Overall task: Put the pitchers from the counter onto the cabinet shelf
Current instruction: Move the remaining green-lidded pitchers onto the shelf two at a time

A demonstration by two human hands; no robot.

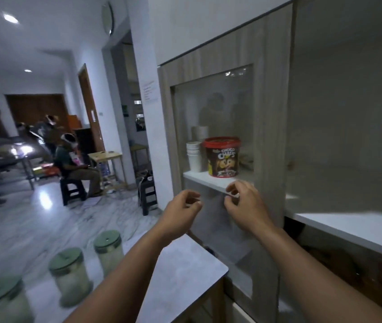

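Three clear pitchers with green lids stand in a row on the grey counter (180,271) at lower left: the far pitcher (109,250), the middle pitcher (70,273) and the near pitcher (1,301), which is blurred. My left hand (180,210) and my right hand (243,203) are raised side by side in front of the glass cabinet door (215,108), fingers loosely curled and holding nothing. Both hands are well above the pitchers. The white cabinet shelf (211,180) lies just behind my right fingertips.
On that shelf stand a stack of white paper cups (194,157) and a red-lidded cereal tub (222,157). To the right is an open compartment with a white shelf (353,227). People sit and stand at tables in the room at left.
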